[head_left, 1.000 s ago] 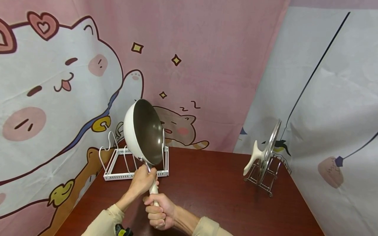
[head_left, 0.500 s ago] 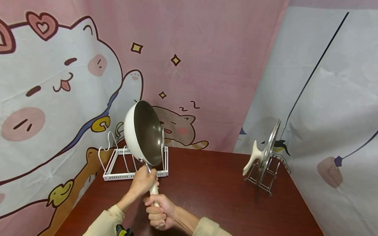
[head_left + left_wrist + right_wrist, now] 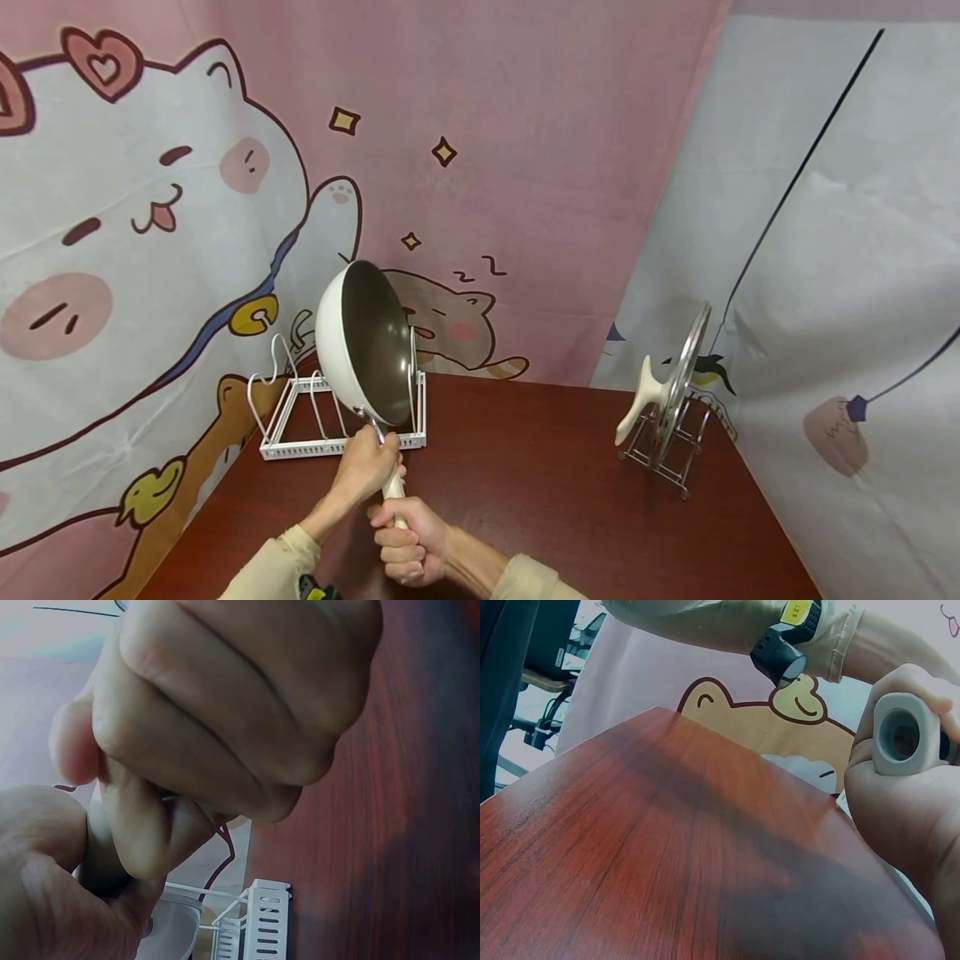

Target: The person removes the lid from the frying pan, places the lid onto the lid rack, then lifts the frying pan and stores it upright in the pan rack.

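Observation:
A wok (image 3: 377, 350), white outside and dark inside, is held on its side in the head view, its open face turned right. My left hand (image 3: 367, 462) grips its pale handle (image 3: 393, 486) close to the bowl. Lower down, my right hand (image 3: 412, 540) wraps around the handle's end; the hollow handle tip (image 3: 904, 735) pokes out of that fist in the right wrist view. Behind the wok stands a white wire rack (image 3: 300, 451), partly hidden by the bowl. Whether the wok touches the rack I cannot tell.
To the right, a glass lid (image 3: 682, 367) with a pale handle stands upright in a small metal wire rack (image 3: 681, 482). Both racks rest on a reddish-brown table (image 3: 517, 467). A printed cartoon curtain (image 3: 525, 167) hangs behind and beside the table.
The wok has sunk slightly and shifted a little to the right against the rack. Both hands keep their hold on the handle.

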A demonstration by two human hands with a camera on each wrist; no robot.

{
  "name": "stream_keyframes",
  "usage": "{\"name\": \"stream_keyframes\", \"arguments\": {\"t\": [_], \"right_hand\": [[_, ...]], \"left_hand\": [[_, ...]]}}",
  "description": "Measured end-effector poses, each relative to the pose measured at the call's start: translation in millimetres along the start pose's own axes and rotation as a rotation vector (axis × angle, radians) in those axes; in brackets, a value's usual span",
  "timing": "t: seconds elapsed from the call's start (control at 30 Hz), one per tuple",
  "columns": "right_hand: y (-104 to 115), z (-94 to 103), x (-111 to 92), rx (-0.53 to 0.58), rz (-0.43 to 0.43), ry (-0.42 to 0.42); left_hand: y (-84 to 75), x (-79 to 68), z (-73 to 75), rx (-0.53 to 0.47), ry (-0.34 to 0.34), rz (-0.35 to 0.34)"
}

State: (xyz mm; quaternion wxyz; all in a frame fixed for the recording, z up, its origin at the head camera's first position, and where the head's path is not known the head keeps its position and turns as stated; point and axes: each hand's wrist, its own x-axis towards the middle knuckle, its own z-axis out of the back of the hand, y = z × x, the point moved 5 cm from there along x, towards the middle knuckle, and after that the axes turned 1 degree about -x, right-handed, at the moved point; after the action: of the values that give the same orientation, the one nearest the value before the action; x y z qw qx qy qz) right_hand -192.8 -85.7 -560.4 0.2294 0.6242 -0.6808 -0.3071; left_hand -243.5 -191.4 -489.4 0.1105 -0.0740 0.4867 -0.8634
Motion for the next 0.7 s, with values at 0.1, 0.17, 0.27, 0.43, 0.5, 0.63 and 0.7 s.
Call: {"name": "stream_keyframes", "arguments": {"t": [0.1, 0.17, 0.27, 0.43, 0.5, 0.63, 0.7], "right_hand": [[-1.0, 1.8, -0.4, -0.004, -0.003, 0.0], [-1.7, 2.9, -0.7, -0.006, -0.001, -0.002], [-3.4, 4.8, -0.8, -0.007, 0.002, -0.006], [-6.3, 7.9, -0.9, -0.024, -0.006, -0.016], [-6.9, 8.8, -0.9, -0.026, -0.007, -0.015], [-7.6, 9.8, -1.3, -0.014, -0.007, -0.001], [-7.9, 10.2, -1.6, -0.008, -0.008, 0.004]], "left_hand": [[1.0, 0.0, -1.3, -0.003, -0.007, -0.004], [2.3, -0.1, -2.3, -0.004, -0.011, -0.004], [4.3, -0.6, -4.0, -0.007, -0.015, -0.003], [6.6, -1.0, -6.5, -0.015, -0.014, -0.002], [6.8, -1.1, -7.0, -0.017, -0.015, -0.002], [7.0, -1.5, -7.8, -0.016, -0.015, 0.0], [7.3, -1.7, -8.3, -0.014, -0.015, 0.003]]}}
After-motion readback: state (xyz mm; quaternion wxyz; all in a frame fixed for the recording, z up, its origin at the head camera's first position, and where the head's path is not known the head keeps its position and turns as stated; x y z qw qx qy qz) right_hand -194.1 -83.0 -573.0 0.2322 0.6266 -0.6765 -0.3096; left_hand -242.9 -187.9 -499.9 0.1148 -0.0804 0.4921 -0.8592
